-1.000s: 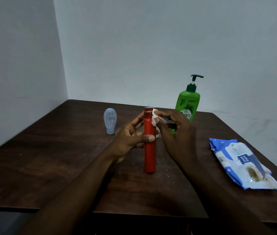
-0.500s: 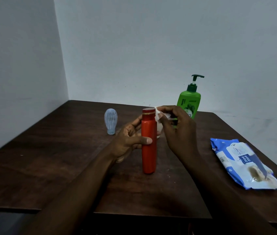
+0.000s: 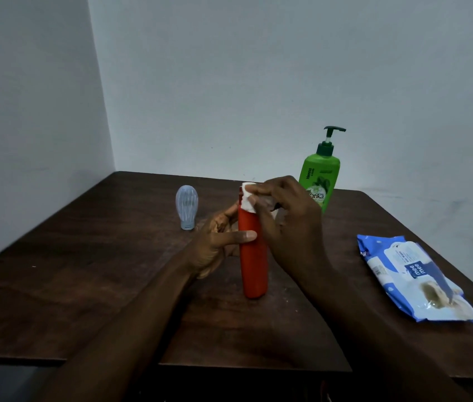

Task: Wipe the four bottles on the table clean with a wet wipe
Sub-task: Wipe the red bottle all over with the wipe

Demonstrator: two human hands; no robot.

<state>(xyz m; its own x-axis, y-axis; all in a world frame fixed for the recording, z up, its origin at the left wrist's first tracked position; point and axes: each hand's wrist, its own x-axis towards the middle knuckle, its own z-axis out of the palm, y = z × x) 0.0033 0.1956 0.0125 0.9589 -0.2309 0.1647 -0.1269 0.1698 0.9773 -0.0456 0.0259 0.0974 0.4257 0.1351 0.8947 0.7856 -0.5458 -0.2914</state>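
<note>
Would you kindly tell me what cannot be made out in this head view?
All in the head view:
1. Top of the red bottle: covered by the wet wipe and the right hand.
2. Fourth bottle: only three show; a dark shape behind the right hand is unidentifiable.
3. Lower left of the green pump bottle: hidden by the right hand.
4. Small print on the wipes pack: too small to read.

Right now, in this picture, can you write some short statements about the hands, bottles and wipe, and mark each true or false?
The left hand grips the tall red plastic bottle at its middle. True.
The right hand presses the white wet wipe on that bottle's base. False: on its top.
The green pump bottle lies on its side. False: it stands upright.
The blue wipes packet lies flat on the dark wooden table. True.
The pale blue bulb-shaped bottle touches the red one. False: it stands apart.
</note>
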